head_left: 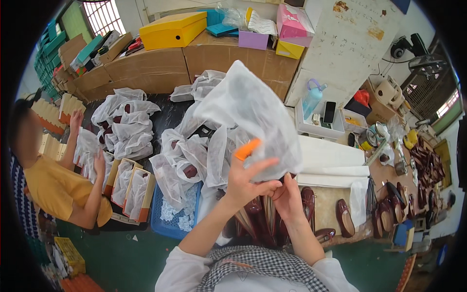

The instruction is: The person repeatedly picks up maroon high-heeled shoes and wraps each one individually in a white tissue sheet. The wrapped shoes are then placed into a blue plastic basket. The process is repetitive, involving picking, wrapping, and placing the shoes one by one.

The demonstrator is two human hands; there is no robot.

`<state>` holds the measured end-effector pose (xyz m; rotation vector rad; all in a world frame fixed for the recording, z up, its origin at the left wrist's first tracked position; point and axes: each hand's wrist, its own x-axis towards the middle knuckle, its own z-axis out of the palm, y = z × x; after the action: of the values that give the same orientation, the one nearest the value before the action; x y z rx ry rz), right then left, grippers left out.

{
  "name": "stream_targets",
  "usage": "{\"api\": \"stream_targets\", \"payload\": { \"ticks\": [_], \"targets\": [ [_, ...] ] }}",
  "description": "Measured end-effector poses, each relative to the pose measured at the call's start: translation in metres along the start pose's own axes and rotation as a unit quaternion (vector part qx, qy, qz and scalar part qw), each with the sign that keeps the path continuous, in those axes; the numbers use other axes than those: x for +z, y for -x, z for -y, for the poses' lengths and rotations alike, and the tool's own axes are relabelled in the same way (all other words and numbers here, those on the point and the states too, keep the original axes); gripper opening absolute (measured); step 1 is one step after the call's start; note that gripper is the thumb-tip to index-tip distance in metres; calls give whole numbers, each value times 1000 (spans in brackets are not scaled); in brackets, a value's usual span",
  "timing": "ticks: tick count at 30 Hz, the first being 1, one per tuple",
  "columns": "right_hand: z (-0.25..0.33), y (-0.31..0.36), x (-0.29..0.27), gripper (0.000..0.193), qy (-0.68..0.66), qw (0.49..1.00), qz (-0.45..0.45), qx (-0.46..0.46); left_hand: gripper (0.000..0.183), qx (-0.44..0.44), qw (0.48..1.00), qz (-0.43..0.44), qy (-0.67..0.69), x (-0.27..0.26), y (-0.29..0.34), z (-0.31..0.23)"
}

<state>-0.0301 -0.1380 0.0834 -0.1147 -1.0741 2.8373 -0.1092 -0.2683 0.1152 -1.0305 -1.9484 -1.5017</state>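
Observation:
In front of me a white, thin cloth bag is held up, its closed corner pointing upward. My left hand grips it low on its left side; an orange cover sits on one finger. My right hand pinches the bag's lower edge, its fingertips close to my left thumb. A dark red bit shows at that edge; what the bag holds is mostly hidden. Below my hands stand several dark red shoes, partly covered by my forearms.
Bagged shoes pile up left of my hands, beside a blue basket of crumpled paper. Farther left a person in a yellow top handles white bags by open shoeboxes. White sheets and loose shoes lie to the right.

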Motion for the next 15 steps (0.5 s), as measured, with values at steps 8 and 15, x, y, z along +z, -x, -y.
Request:
{"api": "stream_targets", "payload": {
  "ticks": [8, 15],
  "targets": [
    [14, 9, -12, 66, -211, 964, 130, 96, 16, -215, 968, -115, 63, -43, -91, 26],
    [25, 15, -3, 56, -309, 930, 159, 121, 23, -193, 979, 45, 57, -57, -149, 13]
  ]
}}
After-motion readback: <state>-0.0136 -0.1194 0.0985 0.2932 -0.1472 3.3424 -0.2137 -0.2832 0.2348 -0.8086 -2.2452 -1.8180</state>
